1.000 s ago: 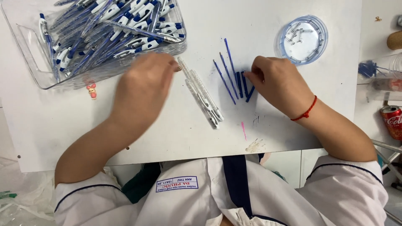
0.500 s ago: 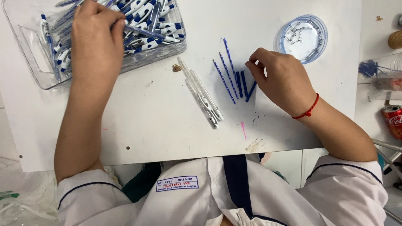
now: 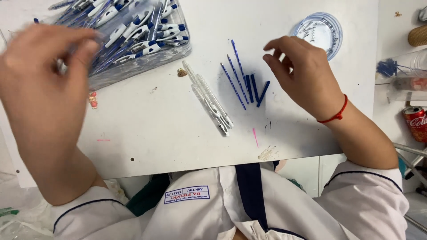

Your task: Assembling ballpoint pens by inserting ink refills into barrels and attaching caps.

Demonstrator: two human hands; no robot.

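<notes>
My left hand (image 3: 40,84) is blurred and lifted at the left, just in front of a clear plastic bin (image 3: 138,66) filled with blue-and-white pens (image 3: 133,26). Its fingers curl, and I cannot make out whether they hold anything. My right hand (image 3: 302,75), with a red string on the wrist, hovers with fingers spread just right of several thin blue refills (image 3: 238,75) lying on the white table (image 3: 155,133). It holds nothing. A few clear pen barrels (image 3: 209,100) lie side by side between my hands.
A round clear dish (image 3: 318,29) with small metal springs sits at the back right. A clear container with blue parts (image 3: 400,71) and a red soda can (image 3: 416,122) stand off the table's right edge. A tiny figure (image 3: 92,100) lies by the bin.
My left hand reached from the table into the pen bin and has now drawn back toward me. My right hand lifted off the blue refills and opened its fingers.
</notes>
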